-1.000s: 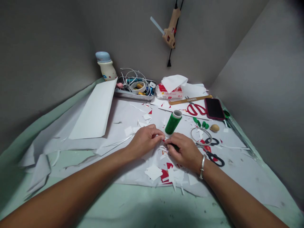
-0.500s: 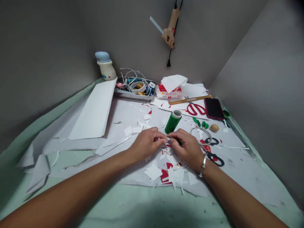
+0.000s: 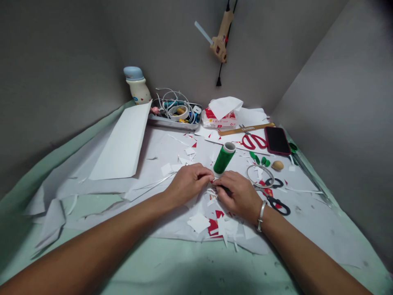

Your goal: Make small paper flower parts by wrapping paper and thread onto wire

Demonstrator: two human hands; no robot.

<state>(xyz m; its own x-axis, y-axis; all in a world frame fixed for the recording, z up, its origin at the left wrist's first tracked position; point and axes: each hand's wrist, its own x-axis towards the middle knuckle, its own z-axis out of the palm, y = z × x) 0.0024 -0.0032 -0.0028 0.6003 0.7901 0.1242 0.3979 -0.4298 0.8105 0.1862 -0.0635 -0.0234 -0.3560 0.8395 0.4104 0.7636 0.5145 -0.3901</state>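
Grey-walled corner, paper-strewn counter (image 3: 196, 266) — white card (image 3: 123, 143) far left; left hand (image 3: 188, 184) pressed closed, pinching something hidden; right hand (image 3: 238, 196) gripping a dark green bit (image 3: 226, 189) between the fingers, touching the left fingertips (image 3: 212, 178), just before a green thread spool (image 3: 224, 160) — red scissors (image 3: 253, 141) beyond.

Work surface, covered with a pale green sheet (image 3: 190, 266), overlaid by white paper (image 3: 310, 233).

Lying on it:
- folded white card (image 3: 121, 143)
- steel tray (image 3: 172, 127) of cables and tape
- ceramic bottle (image 3: 137, 88) with pale blue cap
- tissue packet (image 3: 219, 119)
- wooden ruler (image 3: 245, 129)
- red-handled scissors (image 3: 253, 141)
- smartphone in red case (image 3: 277, 141)
- spool of green thread (image 3: 223, 160)
- wire ring (image 3: 259, 176)
- black-handled scissors (image 3: 278, 206)
- small green pieces (image 3: 258, 159)
- small tan oval object (image 3: 277, 165)
- red and white paper scraps (image 3: 199, 223), scattered mid-sheet
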